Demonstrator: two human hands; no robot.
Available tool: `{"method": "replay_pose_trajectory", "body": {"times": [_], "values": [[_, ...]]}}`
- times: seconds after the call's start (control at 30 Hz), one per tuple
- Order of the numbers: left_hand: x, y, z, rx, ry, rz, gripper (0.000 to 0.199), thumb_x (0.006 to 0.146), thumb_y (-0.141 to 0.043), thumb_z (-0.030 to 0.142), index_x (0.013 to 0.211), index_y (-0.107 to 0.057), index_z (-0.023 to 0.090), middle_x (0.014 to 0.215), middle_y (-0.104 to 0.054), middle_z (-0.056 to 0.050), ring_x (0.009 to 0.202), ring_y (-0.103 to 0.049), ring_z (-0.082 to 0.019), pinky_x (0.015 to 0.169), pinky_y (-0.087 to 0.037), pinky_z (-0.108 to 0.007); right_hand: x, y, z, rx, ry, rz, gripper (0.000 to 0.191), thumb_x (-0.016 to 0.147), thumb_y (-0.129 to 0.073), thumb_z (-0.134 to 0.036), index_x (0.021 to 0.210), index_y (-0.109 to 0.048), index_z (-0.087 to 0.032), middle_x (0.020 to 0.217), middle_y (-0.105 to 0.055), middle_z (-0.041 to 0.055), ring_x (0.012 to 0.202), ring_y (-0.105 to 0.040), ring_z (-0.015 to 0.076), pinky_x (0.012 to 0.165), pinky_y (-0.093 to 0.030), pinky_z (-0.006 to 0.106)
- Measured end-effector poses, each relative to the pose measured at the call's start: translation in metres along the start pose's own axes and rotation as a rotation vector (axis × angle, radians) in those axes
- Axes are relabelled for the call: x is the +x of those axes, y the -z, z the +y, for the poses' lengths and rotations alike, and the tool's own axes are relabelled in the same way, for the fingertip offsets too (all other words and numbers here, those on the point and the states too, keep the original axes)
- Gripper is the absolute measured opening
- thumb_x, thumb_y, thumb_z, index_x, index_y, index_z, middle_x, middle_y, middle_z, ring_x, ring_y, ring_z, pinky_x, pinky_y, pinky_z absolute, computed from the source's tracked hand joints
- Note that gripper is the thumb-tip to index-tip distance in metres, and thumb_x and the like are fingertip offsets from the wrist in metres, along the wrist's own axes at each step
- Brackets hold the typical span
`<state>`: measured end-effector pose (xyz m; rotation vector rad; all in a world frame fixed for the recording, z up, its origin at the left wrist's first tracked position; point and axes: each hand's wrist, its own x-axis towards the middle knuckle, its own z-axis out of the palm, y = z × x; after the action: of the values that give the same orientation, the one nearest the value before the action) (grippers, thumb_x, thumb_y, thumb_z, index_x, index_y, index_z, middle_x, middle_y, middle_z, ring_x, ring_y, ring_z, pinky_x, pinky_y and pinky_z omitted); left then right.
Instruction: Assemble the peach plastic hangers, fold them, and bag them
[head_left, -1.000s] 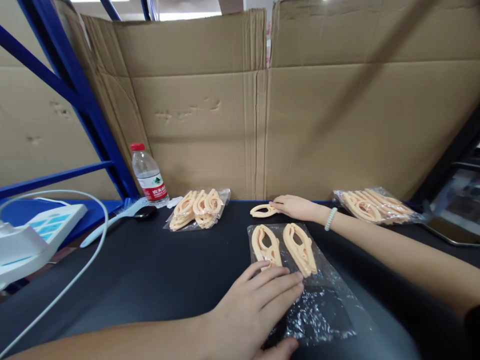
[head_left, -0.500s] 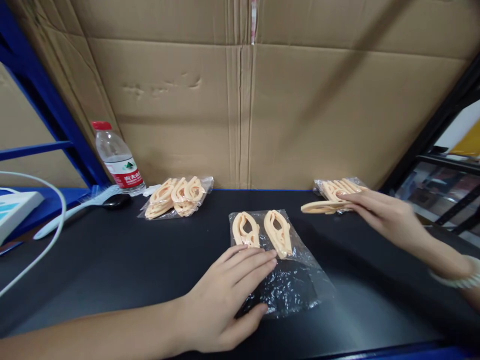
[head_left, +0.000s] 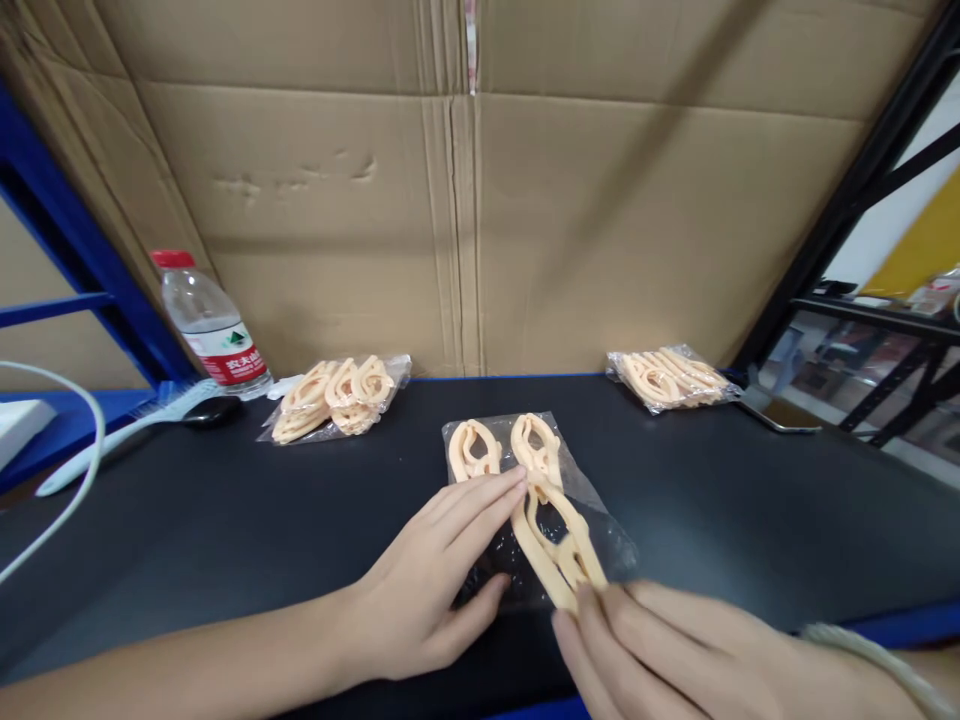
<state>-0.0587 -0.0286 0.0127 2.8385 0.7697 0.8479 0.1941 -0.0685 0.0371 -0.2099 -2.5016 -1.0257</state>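
My right hand (head_left: 675,650) grips the narrow lower end of a beige plastic folding hanger (head_left: 559,540) between thumb and fingers. It slants over a clear plastic bag (head_left: 600,530) on the table. Inside the bag, two more folded hangers lie side by side, a left one (head_left: 474,450) and a right one (head_left: 537,445); the held one overlaps the right one. Stretched out over the bag is my left hand (head_left: 442,560), its fingers extended and the fingertips by the held hanger's upper end. Its fingers cover the lower part of the left hanger.
Bagged hangers lie at the back left (head_left: 337,400) and back right (head_left: 667,378) of the black table (head_left: 300,530). A water bottle (head_left: 217,330), a pale blue brush (head_left: 135,425) and a white cable (head_left: 97,450) are at left. A phone (head_left: 780,410) lies far right. Cardboard (head_left: 570,200) stands behind.
My right hand has brought the hanger from the back-right bag to the middle, over the front bag. My left hand stays on the bag. The view has turned slightly right.
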Motion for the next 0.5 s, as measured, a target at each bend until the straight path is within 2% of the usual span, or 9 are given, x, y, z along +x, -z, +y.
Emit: {"method": "replay_pose_trajectory", "body": {"times": [0.03,0.1,0.2,0.3,0.4,0.5], "values": [[0.0,0.0,0.0,0.001,-0.003,0.006,0.071,0.086,-0.05,0.012,0.151,-0.02,0.02,0.154,-0.034,-0.012,0.141,-0.032,-0.027,0.114,-0.034,-0.047,0.011,-0.008,0.006,0.02,0.041,-0.04,0.021,0.092,-0.05,-0.013,0.092,-0.071,-0.014,0.09,-0.074,0.0053,0.071,-0.064,0.0167,0.064,-0.052,0.028],[-0.001,0.0,0.0,0.001,-0.006,0.015,0.074,0.086,-0.05,0.011,0.151,-0.017,0.02,0.154,-0.033,-0.013,0.142,-0.031,-0.027,0.114,-0.034,-0.048,0.027,-0.026,0.015,0.012,0.059,-0.009,0.026,0.091,-0.046,-0.011,0.083,-0.071,-0.01,0.082,-0.072,0.0121,0.064,-0.064,0.0202,0.058,-0.052,0.033],[-0.001,-0.001,-0.001,-0.007,0.008,0.026,0.076,0.085,-0.051,0.011,0.152,-0.015,0.02,0.154,-0.032,-0.013,0.142,-0.031,-0.029,0.114,-0.034,-0.049,0.038,-0.056,0.023,-0.085,-0.03,0.028,0.029,0.087,-0.043,-0.004,0.077,-0.07,-0.006,0.072,-0.07,0.0155,0.061,-0.064,0.0226,0.056,-0.053,0.035],[-0.002,-0.002,-0.001,-0.021,0.028,0.029,0.076,0.085,-0.051,0.012,0.152,-0.016,0.018,0.156,-0.028,-0.014,0.142,-0.029,-0.029,0.115,-0.033,-0.05,0.038,-0.079,0.021,-0.115,-0.107,-0.019,0.027,0.084,-0.043,-0.001,0.083,-0.07,-0.001,0.077,-0.071,0.0193,0.068,-0.067,0.0254,0.061,-0.057,0.036],[-0.001,-0.001,0.0,-0.018,0.018,0.011,0.074,0.086,-0.051,0.014,0.151,-0.016,0.02,0.155,-0.031,-0.014,0.142,-0.031,-0.029,0.114,-0.034,-0.05,0.033,-0.078,0.014,-0.112,-0.208,-0.117,0.029,0.082,-0.043,0.0,0.095,-0.069,0.005,0.089,-0.071,0.0253,0.082,-0.069,0.0294,0.071,-0.06,0.04],[-0.001,0.008,-0.002,0.004,-0.041,-0.001,0.069,0.086,-0.051,0.016,0.149,-0.022,0.019,0.152,-0.035,-0.015,0.14,-0.033,-0.03,0.112,-0.035,-0.051,0.023,-0.05,0.017,-0.03,-0.257,-0.107,0.032,0.085,-0.041,0.0,0.102,-0.067,0.006,0.099,-0.07,0.0265,0.094,-0.067,0.0307,0.078,-0.06,0.04]]}}
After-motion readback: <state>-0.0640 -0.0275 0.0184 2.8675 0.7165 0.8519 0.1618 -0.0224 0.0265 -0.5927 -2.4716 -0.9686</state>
